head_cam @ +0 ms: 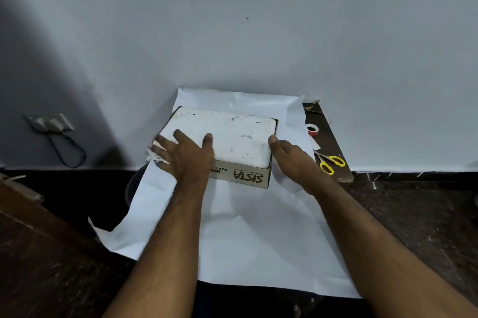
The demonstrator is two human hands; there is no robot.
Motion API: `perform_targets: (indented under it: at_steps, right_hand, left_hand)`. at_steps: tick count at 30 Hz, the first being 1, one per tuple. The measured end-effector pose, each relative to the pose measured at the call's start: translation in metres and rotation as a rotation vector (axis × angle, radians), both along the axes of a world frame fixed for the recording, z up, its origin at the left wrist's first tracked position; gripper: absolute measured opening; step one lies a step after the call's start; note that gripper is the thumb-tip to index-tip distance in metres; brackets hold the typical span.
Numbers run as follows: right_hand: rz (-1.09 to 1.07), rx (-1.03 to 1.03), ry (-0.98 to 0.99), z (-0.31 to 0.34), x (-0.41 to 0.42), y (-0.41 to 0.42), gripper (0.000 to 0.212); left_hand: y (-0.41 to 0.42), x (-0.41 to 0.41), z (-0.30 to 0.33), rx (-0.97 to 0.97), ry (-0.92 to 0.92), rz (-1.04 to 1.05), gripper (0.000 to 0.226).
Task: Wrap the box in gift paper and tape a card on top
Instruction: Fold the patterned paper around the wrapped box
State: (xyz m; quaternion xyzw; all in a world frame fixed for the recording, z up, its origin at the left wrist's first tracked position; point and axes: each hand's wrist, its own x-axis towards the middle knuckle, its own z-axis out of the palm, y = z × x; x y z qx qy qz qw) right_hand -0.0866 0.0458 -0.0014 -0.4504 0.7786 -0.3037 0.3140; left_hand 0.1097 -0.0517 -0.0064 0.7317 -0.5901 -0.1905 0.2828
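Note:
A flat cardboard box (240, 175) with a scuffed white top and "SISTA" printed on its near side lies on a large sheet of white gift paper (232, 235) spread on the floor by the wall. My left hand (183, 154) rests on the box's left end, fingers spread over the top and left edge. My right hand (292, 160) lies against the box's right side, thumb at the top edge, fingers down on the paper. A roll of red tape (313, 129) and yellow-handled scissors (329, 162) lie to the right.
A dark brown card sheet (333, 141) lies under the tape and scissors, with a gold tape roll (311, 105) at its far end. A grey wall rises just behind the paper. A metal wall fitting with a black loop (51, 126) is at the left. A wooden edge (25, 214) is at lower left.

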Motion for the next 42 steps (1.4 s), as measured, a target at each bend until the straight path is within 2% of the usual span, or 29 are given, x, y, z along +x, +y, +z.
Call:
perform_targets:
  at_steps: [3, 6, 10, 15, 27, 42]
  right_hand:
    - [0.019, -0.021, -0.108, -0.001, 0.007, 0.000, 0.080]
    - [0.024, -0.024, -0.178, -0.007, 0.012, 0.001, 0.076]
    - [-0.056, -0.032, -0.309, -0.005, 0.004, 0.000, 0.058]
    - [-0.179, -0.039, -0.388, -0.001, -0.011, 0.002, 0.048]
    - [-0.180, -0.059, -0.143, -0.006, -0.017, 0.007, 0.056]
    - [-0.204, -0.100, -0.143, -0.005, -0.017, 0.007, 0.042]
  left_hand:
    - [-0.007, 0.011, 0.000, 0.047, 0.193, 0.091, 0.096]
    - [-0.014, 0.021, -0.003, 0.003, 0.356, 0.155, 0.094]
    - [-0.010, 0.021, -0.001, 0.036, 0.334, 0.208, 0.080]
    - [0.005, 0.016, 0.008, 0.080, 0.311, 0.170, 0.075]
    - [0.016, 0.012, 0.016, 0.131, 0.253, 0.142, 0.081]
    - [0.017, 0.013, 0.017, 0.168, 0.275, 0.139, 0.092]
